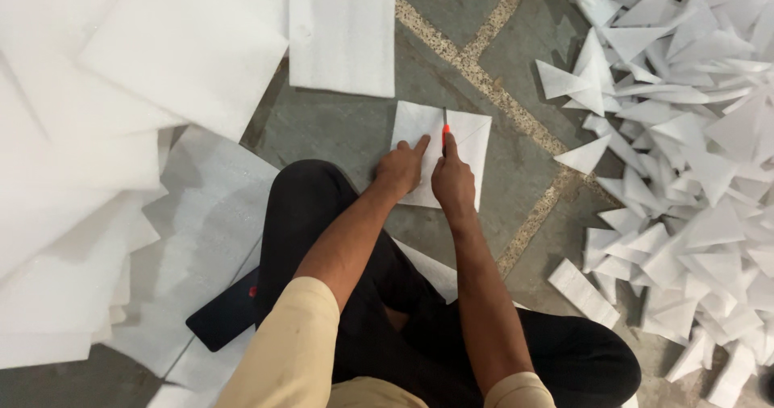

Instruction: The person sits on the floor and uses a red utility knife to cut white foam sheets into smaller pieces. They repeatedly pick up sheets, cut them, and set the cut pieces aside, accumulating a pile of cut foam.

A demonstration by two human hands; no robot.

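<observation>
Many large white foam sheets (121,134) cover the stone floor (339,126) at left, and a heap of cut triangles (693,150) fills the right. Between them lies one white square (463,138). On it the left hand (401,170) presses with fingers spread flat, while the right hand (452,182) grips a small orange cutter (445,134), blade along the square's middle.

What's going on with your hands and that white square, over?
Left hand flat, pinning white foam square to floor. Right hand gripping red cutter, blade on the square. Nothing blocking; cut triangles piled off right.
</observation>
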